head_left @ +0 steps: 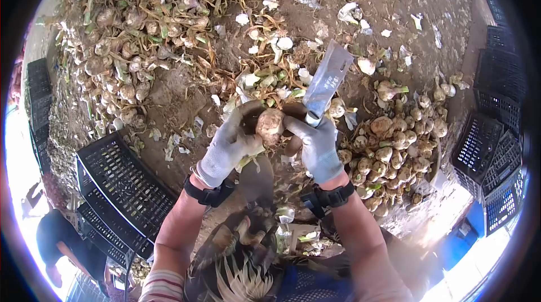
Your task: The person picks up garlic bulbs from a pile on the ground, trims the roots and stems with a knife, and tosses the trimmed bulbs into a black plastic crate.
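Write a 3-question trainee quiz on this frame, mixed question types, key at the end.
1. True or false: both hands wear grey gloves.
2. Which hand holds the knife? A) left hand B) right hand C) neither
3. Fill in: the left hand holds a dirt-covered ____, with the right hand's fingertips also touching it.

Key
1. True: left hand and right hand are both gloved.
2. B: the blade points up and away from the body.
3. Bulb. A heap of trimmed bulbs lies to the right, an untrimmed pile beyond on the left, and a black crate sits lower left.
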The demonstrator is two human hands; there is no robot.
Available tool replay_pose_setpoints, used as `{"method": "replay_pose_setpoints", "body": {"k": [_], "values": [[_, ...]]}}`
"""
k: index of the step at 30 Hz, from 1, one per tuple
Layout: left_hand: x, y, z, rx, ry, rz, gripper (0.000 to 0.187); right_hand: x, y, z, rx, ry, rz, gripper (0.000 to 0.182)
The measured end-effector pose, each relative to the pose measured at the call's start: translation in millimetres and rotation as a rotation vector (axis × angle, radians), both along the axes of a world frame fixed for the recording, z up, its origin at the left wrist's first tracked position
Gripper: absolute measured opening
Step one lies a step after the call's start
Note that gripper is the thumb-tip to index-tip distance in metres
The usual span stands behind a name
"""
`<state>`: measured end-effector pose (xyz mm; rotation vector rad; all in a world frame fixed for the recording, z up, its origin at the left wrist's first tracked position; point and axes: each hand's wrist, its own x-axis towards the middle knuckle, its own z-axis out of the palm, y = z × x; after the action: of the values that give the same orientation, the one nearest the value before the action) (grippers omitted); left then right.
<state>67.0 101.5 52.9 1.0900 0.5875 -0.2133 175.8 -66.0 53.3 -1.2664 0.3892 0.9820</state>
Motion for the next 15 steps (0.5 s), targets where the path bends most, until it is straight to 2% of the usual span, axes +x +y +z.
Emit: {"method": "replay_pose_setpoints", "body": {"k": [2,4,6,7,9,10,11,12,13,14,15], "values": [[-1.1,-4.2,-5.2,0.039,-0.093,-0.012,0.065,-0.6,0.0,-6.8,0.025,-0.079,0.008,0.024],[-1.4,-11.3,-3.0,-0.285,0.026,0.079,0.072,0.9,-0.5,-10.0,0.05,-0.157,0.012,0.025],[-2.6,-13.3,-12.9,-0.253,-0.005,0.112,0.075,4.3,-2.6,-9.9,-0.066,-0.547,0.193,0.022],[-3.1,-14.5,-16.4,-0.22,-0.039,0.149,0.077,1.7,-3.3,-7.0,-0.066,-0.546,0.195,0.022],[-5.6,-18.9,-13.0,-0.215,-0.06,0.24,0.072,-9.2,-8.8,2.4,-0.489,-0.922,0.48,0.02],[-10.9,-18.8,-18.0,-0.133,-0.078,0.21,0.065,-15.2,-13.1,-3.1,-0.496,-1.051,0.627,0.024],[-19.9,-18.8,-27.6,-0.052,-0.097,0.179,0.058,-18.1,-13.7,0.3,-0.498,-1.051,0.628,0.024],[-85.0,-34.3,-176.0,0.032,-0.186,0.04,0.035,-20.7,-11.8,5.6,-0.523,-1.17,0.76,0.027],[-77.1,-30.0,-150.8,0.032,-0.186,0.039,0.035,-22.7,-8.6,10.0,-0.545,-1.288,0.894,0.03],[-56.9,-21.4,-95.5,0.366,-0.197,-0.039,0.025,-23.4,-4.1,12.9,-0.519,-1.353,0.786,0.014],[-42.2,-18.0,-59.7,0.7,-0.203,-0.117,0.016,-23.9,-4.4,11.8,-0.519,-1.352,0.786,0.014]]}}
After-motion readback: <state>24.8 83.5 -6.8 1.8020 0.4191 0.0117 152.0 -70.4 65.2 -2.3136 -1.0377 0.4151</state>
